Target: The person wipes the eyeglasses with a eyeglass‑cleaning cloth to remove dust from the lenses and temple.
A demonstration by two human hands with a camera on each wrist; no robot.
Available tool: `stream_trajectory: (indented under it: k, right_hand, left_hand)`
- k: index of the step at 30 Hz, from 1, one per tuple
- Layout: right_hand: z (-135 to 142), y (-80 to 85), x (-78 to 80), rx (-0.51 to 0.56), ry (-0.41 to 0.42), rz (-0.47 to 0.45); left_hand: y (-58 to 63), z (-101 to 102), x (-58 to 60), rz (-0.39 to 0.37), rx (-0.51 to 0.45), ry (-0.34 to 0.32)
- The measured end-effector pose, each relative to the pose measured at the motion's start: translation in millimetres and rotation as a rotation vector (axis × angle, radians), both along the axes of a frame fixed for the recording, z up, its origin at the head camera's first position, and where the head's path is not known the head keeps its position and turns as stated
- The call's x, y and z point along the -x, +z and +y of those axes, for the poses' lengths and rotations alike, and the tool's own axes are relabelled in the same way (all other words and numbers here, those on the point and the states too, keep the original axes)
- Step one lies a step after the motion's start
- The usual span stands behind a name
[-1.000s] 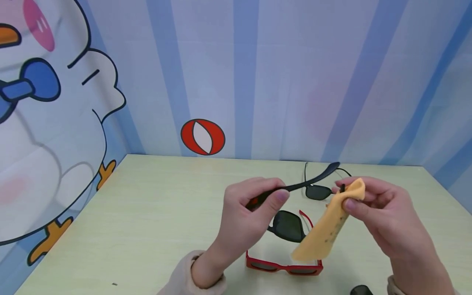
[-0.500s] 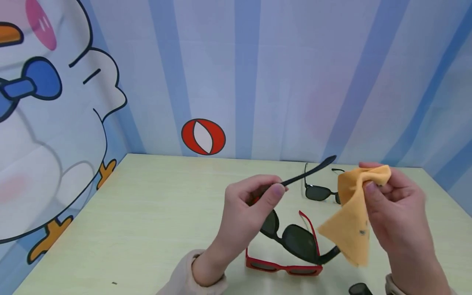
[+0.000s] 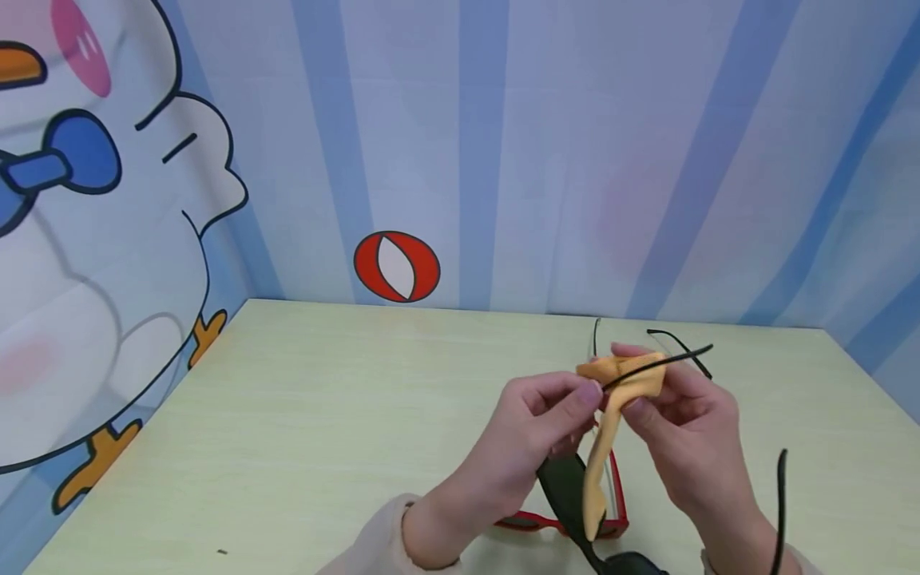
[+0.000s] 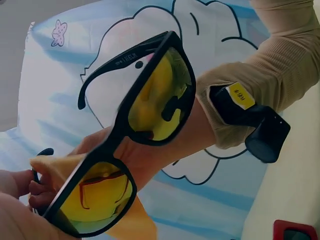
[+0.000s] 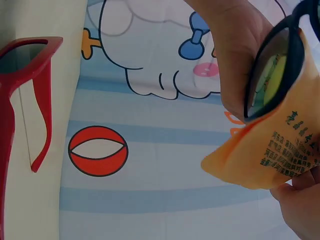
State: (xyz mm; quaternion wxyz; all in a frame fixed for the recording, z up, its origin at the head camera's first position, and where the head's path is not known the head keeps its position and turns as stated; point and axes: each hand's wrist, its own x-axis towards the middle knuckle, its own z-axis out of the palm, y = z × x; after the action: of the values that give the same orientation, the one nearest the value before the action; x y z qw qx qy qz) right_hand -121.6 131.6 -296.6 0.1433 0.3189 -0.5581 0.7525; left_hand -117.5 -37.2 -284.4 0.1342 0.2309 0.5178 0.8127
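Note:
My left hand [image 3: 528, 435] pinches a pair of black sunglasses [image 3: 564, 491] by one end of the frame, close to the hinge. They hang tilted, running down to the lower right in the head view, and the lenses show yellow in the left wrist view. In my right hand [image 3: 693, 435] is an orange cleaning cloth [image 3: 607, 447], held between thumb and fingers. The cloth drapes down in front of a lens, and the near temple [image 3: 679, 359] passes across its top. Dark print covers the cloth in the right wrist view. Both hands are close together above the table.
Red sunglasses [image 3: 618, 491] stand on the table [image 3: 323, 431] beneath the hands, partly hidden. Behind them, another dark pair of glasses [image 3: 676, 342] lies near the back edge, mostly covered by the right hand. A printed backdrop [image 3: 539, 160] rises behind.
The right hand has moved left with the cloth, up against the sunglasses. My left hand has shifted right and slightly down, and the sunglasses have turned, their lower lens now near the bottom edge.

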Motion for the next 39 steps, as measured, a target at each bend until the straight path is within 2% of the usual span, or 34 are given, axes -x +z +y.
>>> stream_trajectory:
  k: [5,10,13,18,22,25,27,30,35,37,39]
  right_hand:
    - [-2.6,-0.8,-3.7,-0.040,0.051,0.065]
    - [0.9,1.1,-4.5,-0.049,0.048,0.075]
    - [3.5,2.2,-4.6,-0.016,0.043,0.078]
    - [8.0,5.8,-2.5,0.126,0.080,0.086]
    - [11.2,9.5,-0.5,0.237,0.081,0.086]
    - [10.9,9.9,-0.5,0.272,0.074,0.097]
    - [8.9,9.5,-1.4,0.252,0.054,0.104]
    - [4.6,8.1,-4.1,0.144,-0.003,0.116]
    - [-1.3,6.4,-9.2,-0.115,-0.234,0.125]
    - [-2.3,6.3,-8.7,-0.141,-0.273,0.137]
    - [-2.6,5.8,-7.0,-0.116,-0.247,0.166]
  left_hand:
    - [-3.1,4.7,-0.4,-0.043,-0.011,-0.006]
    - [-6.2,9.0,0.1,-0.040,-0.004,-0.030]
    - [-8.1,10.0,0.9,-0.021,0.000,-0.054]
    - [-6.8,7.4,2.8,0.064,0.054,-0.081]
    - [-4.6,6.2,4.1,0.175,0.199,-0.010]
    - [-5.0,6.4,4.2,0.245,0.269,0.045]
    - [-5.9,6.3,3.9,0.273,0.272,0.069]
    - [-7.4,5.8,4.1,0.264,0.268,0.107]
    - [-8.4,4.1,4.0,0.259,0.277,0.151]
    - [-8.4,3.6,3.5,0.287,0.285,0.159]
    - [-8.0,3.6,2.9,0.326,0.302,0.173]
